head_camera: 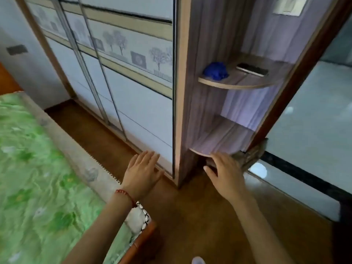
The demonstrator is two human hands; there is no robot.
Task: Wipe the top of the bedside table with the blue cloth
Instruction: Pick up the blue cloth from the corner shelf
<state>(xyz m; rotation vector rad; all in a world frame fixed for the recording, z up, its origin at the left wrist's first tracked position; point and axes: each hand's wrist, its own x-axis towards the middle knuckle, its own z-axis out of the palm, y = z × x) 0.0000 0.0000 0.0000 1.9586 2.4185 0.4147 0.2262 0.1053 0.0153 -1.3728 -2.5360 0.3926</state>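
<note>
Wardrobe point(118, 88) with corner shelves beside it; no bedside table in view. Blue cloth point(215, 71) lies bunched on the upper shelf point(238, 83), near a remote point(252, 69). Left hand point(142, 173) and right hand point(226, 171) are spread flat, fingers straight, holding nothing. Judgement: cloth not yet picked up, wiping all to do.

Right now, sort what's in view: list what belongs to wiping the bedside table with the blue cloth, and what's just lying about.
For the job:
- blue cloth, bunched on the upper curved shelf
- left hand and right hand, both open and empty
- no bedside table can be made out

Just lying about:
- remote-like device on the same shelf
- lower curved shelf
- bed with green cover
- sliding wardrobe doors
</note>
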